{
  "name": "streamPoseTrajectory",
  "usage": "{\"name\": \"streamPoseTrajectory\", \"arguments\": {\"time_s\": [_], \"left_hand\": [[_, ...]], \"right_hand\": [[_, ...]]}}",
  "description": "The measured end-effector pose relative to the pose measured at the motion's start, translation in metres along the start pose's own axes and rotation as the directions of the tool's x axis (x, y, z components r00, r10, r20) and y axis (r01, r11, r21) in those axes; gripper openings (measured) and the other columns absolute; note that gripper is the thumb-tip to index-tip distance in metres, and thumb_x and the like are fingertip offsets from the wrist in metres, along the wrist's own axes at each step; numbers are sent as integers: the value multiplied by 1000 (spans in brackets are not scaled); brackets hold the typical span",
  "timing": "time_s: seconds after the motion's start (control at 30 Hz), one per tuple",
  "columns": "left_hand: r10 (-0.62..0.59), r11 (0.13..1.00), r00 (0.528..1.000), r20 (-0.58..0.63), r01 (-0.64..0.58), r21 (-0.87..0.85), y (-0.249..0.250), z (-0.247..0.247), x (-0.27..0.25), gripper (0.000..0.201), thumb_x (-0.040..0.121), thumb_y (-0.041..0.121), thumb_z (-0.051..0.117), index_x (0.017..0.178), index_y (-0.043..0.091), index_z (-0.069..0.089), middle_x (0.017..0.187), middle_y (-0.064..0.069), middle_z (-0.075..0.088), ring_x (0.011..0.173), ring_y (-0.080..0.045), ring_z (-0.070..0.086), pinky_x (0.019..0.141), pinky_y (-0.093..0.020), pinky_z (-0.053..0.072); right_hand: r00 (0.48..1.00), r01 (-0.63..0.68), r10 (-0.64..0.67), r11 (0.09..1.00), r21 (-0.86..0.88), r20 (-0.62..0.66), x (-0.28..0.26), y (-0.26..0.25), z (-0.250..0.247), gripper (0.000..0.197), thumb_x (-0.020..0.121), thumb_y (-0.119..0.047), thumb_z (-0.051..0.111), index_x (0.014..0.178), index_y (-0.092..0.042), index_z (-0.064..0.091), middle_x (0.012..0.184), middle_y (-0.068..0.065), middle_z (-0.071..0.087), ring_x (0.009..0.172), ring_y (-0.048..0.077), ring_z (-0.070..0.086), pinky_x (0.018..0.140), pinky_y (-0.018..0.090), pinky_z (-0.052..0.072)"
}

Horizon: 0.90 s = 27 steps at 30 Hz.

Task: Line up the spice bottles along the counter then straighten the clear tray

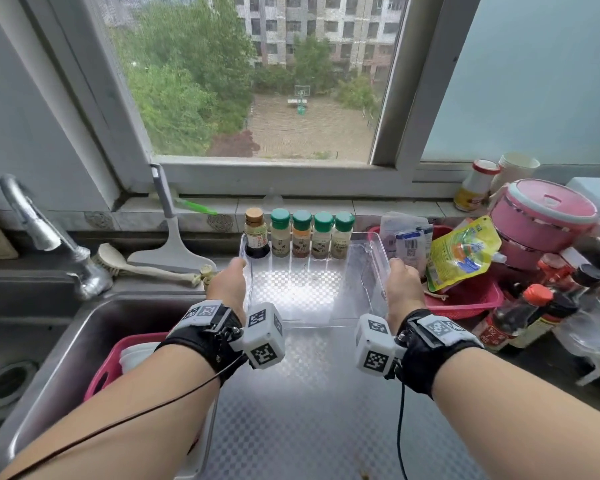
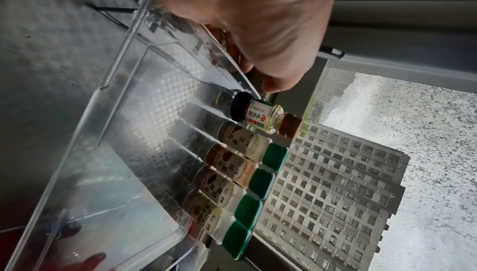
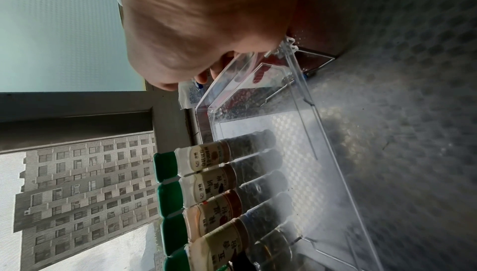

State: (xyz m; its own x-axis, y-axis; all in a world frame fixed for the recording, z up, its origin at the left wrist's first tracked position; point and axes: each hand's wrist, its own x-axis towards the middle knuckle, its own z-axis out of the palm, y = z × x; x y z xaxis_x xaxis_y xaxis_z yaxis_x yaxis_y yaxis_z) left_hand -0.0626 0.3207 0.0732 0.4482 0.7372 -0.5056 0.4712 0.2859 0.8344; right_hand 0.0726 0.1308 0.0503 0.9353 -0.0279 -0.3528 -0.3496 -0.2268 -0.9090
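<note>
Already the five spice bottles stand in a row at the far edge of the clear tray, below the window. Left hand and right hand each grip a tray side wall. Remaining, by my judgement: squaring the tray.

The head camera looks forward and down from above the worktop, facing the window. Each wrist camera sits very close behind its hand, rolled sideways. All three views share the clear tray and the spice bottles.
</note>
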Motion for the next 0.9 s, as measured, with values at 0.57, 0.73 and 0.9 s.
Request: {"name": "streamPoseTrajectory", "arguments": {"time_s": [0.57,0.73,0.9], "left_hand": [[131,976,989,71,-141,166,9,2,42,19,97,29,39,102,14,49,106,-10,55,80,-22,50,53,-27,32],[226,916,969,96,-245,317,5,-1,44,31,96,27,38,120,10,46,111,-14,60,97,-29,55,83,-40,44],[47,993,991,124,-32,-118,7,-4,43,36,92,32,41,113,10,60,124,-19,56,69,-19,46,54,-26,35]], "right_hand": [[999,38,-38,999,15,11,27,-11,16,36,97,-30,36,123,-8,49,109,7,45,99,22,42,83,32,30],[999,38,-38,999,26,8,28,-6,19,35,94,-38,40,120,-16,48,116,9,52,103,25,46,99,40,38],[993,112,-112,994,4,40,25,-4,13,48,97,-40,38,135,-12,46,113,4,48,104,21,43,100,38,35]]}}
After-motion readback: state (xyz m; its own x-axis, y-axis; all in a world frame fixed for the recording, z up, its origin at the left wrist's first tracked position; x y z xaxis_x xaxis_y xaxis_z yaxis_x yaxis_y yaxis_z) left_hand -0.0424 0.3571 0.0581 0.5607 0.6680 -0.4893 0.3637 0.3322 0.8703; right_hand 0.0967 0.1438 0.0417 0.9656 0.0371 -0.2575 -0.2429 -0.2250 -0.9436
